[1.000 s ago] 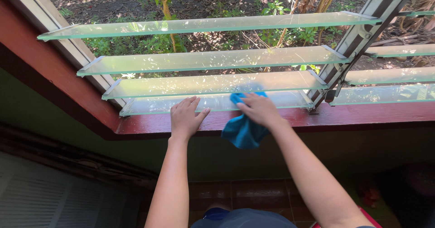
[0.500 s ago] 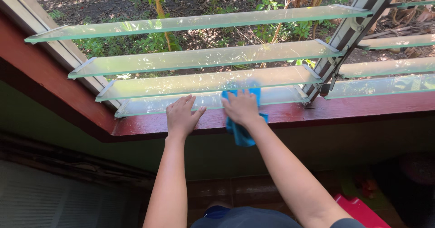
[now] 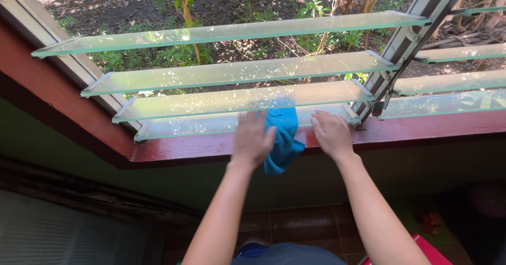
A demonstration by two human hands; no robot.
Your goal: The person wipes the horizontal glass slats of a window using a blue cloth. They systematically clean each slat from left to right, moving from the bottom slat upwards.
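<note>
- Where the lowest glass slat meets the red sill, a blue cloth hangs over the edge, its upper part lying on the glass and its lower folds drooping down in front of the sill
- The left hand is just to the left of the cloth and touches it; the hand is blurred, fingers pointing up toward the slat, and whether it pinches the fabric or only presses against it cannot be told
- The right hand rests open and flat, fingers spread, on the sill and the near edge of the same slat, just to the right of the cloth and apart from it; it holds nothing
- So the cloth lies between the two hands, with the left one nearer
- The long axis of the slat runs left to right across the view, from the sloping left frame to the metal louvre rail on the right; three more slats are stacked above it, all tilted open
- Beyond the rail a second bank of slats carries on to the right
- Through the glass show bare soil, dry leaves and green plants
- No packages, labels or signs can be seen anywhere; a red object at the bottom right is cut off by the picture edge
</note>
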